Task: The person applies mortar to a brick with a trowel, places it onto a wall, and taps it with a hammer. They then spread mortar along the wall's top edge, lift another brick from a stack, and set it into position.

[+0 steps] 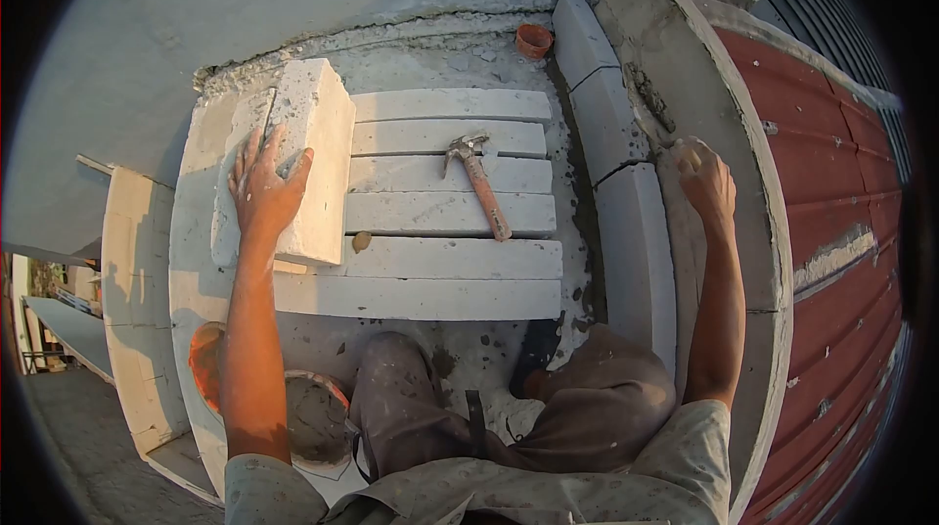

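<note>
While the left hand (264, 187) lies on the block (318, 134), grip wide, block's long axis runs straight ahead. Hammer (476, 182) lies right of block. Right hand (704, 178) farther right, grip curled; contents unclear.

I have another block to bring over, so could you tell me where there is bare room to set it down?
The two nearest slab rows, between the pebble and the person's knees, lie bare, as do the rows' ends right of the hammer. The left is crowded, where the left hand rests on the white block.
</note>
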A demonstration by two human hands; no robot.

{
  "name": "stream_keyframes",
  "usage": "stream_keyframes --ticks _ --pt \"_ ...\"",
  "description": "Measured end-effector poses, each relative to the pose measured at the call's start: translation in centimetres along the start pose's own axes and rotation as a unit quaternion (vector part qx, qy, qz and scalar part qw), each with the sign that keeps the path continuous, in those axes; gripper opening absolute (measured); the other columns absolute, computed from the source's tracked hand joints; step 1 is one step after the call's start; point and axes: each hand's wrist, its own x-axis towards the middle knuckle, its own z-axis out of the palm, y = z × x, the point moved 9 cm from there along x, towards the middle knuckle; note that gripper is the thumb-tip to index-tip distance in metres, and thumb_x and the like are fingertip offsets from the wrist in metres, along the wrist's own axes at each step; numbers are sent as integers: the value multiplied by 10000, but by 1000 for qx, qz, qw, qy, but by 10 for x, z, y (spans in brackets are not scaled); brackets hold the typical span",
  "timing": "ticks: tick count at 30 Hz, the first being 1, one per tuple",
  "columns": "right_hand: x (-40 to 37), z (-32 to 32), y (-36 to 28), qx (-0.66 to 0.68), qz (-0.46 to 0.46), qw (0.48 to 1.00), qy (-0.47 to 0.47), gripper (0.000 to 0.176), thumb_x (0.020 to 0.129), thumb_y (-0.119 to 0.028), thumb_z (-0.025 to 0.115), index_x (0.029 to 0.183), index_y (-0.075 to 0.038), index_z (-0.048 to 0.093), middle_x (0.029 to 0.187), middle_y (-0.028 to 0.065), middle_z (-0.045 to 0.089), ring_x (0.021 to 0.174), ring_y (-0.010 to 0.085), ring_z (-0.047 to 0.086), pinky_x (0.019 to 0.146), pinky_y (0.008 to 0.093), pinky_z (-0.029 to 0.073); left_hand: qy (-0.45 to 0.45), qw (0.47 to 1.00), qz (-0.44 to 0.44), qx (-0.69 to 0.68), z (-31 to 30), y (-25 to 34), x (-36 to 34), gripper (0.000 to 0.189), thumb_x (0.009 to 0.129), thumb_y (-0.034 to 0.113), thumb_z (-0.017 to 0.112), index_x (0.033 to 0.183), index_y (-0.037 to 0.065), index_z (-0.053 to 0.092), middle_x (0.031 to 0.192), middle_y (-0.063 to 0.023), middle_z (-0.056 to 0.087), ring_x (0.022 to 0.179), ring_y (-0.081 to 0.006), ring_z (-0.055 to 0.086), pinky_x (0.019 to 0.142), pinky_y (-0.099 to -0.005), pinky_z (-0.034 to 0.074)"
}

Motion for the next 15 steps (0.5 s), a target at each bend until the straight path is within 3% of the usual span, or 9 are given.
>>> stream_keyframes --ticks 3,6,9,12,15 --pt "30 -15 -16 223 63 959 -162 488 914 -374 658 1316 -97 633 817 102 669 641 196 646 587 358 531 -3 1000 -3 5 4 -3 0 661 901 540 616 1463 210 506 1572 -129 371 1477 -340 265 1206 -529 159" --pt "62 16 -17 446 86 868 -200 490 917 -394 686 1295 -84 650 745 64 609 545 117 532 475 271 459 -7 1000 -6 5 3 -3 0 661 898 541 621 1461 213 508 1571 -130 373 1475 -338 271 1206 -526 163" --pt "87 93 15 524 217 797 -210 464 940 -400 656 1269 -73 665 701 48 581 518 124 521 462 282 448 -1 1000 -2 0 2 -3 1 656 897 535 629 1457 213 513 1570 -130 374 1474 -334 274 1206 -523 168" --pt "113 153 54 346 253 870 -243 467 946 -411 646 1269 -74 664 707 47 586 529 125 535 471 293 458 -2 1000 -7 -7 -1 1 1 652 898 529 635 1451 206 519 1568 -128 377 1474 -328 275 1206 -521 172" --pt "112 110 21 453 218 854 -132 450 952 -405 643 1244 -63 665 707 39 581 503 132 523 440 302 439 -1 1000 -10 1 0 -1 1 645 899 527 638 1445 202 526 1563 -128 384 1472 -326 279 1207 -520 175"
